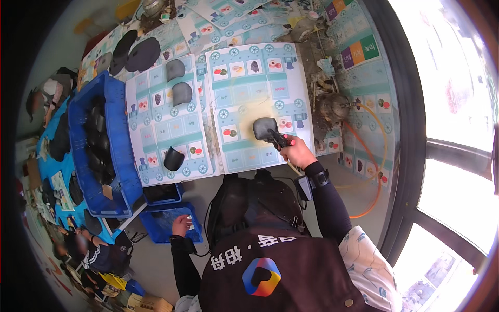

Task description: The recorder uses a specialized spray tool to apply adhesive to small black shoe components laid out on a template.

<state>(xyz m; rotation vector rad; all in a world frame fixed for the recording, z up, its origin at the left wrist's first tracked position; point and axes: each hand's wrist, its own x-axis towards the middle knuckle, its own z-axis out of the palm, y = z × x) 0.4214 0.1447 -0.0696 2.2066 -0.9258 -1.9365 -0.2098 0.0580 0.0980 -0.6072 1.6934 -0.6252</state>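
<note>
My right hand [298, 152] is closed around a dark spray gun [280, 139] with a hose running down from it. The gun's nose is at a grey curved shell piece [264, 128] lying on the printed sheet [249, 161], where a yellowish stain surrounds it. Away from the table, my left hand [181, 225] hangs low over a blue basket [162, 221], its fingers loosely bent with nothing visible in them. Two more grey curved pieces [175, 69] [182, 93] and a glossy black one [173, 159] lie on the left board.
A big blue crate [128, 177] of black curved pieces stands left of the table. Flat dark pieces [143, 54] lie at the far left. An orange hose [373, 179] hangs by a dirt-crusted metal pot [333, 107] on the right. Other people [99, 255] sit farther left.
</note>
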